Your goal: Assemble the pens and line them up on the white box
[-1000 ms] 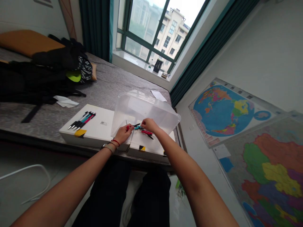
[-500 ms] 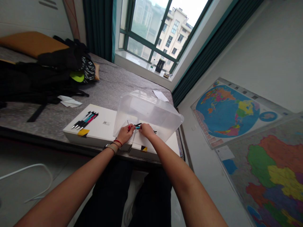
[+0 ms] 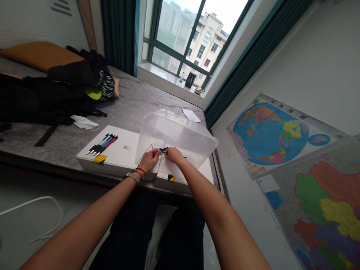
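Observation:
My left hand (image 3: 149,161) is closed, with small pen parts in its fingers; a bit of red and a thin upright piece show there. Close beside it, my right hand (image 3: 173,154) pinches a teal and black pen piece (image 3: 163,150) between the two hands. Fingers cover most of these parts. Both hands are at the mouth of a translucent plastic bin (image 3: 180,129), which lies tipped on its side on white boxes (image 3: 131,137). Several click pens (image 3: 102,144) lie in a row on the left box. A small dark piece peeks out beside my right wrist.
A crumpled tissue (image 3: 84,122) and black bags (image 3: 42,97) lie on the grey surface (image 3: 132,93) to the left. Behind the bin is a white paper (image 3: 191,115). Wall maps (image 3: 271,131) hang on the right, and a white cable (image 3: 53,200) curves at lower left.
Both hands stay almost in place. The teal piece between them has shifted slightly, and more black shows at its upper side. The camera view has moved a little.

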`<state>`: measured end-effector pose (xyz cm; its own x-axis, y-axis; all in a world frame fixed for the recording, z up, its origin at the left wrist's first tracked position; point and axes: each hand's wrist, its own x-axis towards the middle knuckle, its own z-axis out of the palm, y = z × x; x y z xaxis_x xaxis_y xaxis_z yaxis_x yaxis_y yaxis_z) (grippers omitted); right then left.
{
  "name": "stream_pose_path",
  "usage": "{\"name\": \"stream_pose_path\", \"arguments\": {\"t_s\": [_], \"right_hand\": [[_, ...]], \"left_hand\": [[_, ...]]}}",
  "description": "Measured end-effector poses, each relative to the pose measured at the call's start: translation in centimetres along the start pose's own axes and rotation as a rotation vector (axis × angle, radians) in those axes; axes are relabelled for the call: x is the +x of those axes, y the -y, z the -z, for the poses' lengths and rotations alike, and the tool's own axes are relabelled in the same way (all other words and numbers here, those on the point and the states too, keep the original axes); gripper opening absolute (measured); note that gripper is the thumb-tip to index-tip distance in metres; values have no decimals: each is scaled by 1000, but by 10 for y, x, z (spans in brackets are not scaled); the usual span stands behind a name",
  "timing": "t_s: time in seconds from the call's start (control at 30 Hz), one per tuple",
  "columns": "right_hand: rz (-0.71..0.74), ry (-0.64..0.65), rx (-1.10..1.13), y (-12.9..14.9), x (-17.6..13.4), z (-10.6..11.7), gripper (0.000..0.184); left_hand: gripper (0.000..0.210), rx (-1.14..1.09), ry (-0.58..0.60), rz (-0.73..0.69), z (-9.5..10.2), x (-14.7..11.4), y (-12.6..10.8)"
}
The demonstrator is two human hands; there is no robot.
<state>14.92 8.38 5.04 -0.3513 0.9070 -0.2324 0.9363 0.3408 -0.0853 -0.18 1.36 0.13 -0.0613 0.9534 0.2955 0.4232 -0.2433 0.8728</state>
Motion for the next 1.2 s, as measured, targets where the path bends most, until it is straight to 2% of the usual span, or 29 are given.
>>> {"name": "stream_pose_path", "arguments": {"t_s": [0.27,0.47,0.7,0.83,0.93,1.1,1.2], "right_hand": [[-41,-5,19,8,1,-4,24],[69,7,-37,1,-6,-1,24],[60,-74,-40,-5,-1,-1,20],[101,-43,-63,-4,4,-2,18],[72,-30,-70,-1,7,-2,21],[105,57,-106,3,8,0,24],[135,23,-73,-2,3,2,23]], "left_hand": [[39,5,-5,17,1,0,0],[40,14,2,27,0,0,0],[40,25,-6,13,1,0,0],[40,42,-8,7,1,0,0],[40,41,-10,6,1,0,0],[41,38,-15,16,1,0,-1],[41,33,-20,17,1,0,-1]]}}
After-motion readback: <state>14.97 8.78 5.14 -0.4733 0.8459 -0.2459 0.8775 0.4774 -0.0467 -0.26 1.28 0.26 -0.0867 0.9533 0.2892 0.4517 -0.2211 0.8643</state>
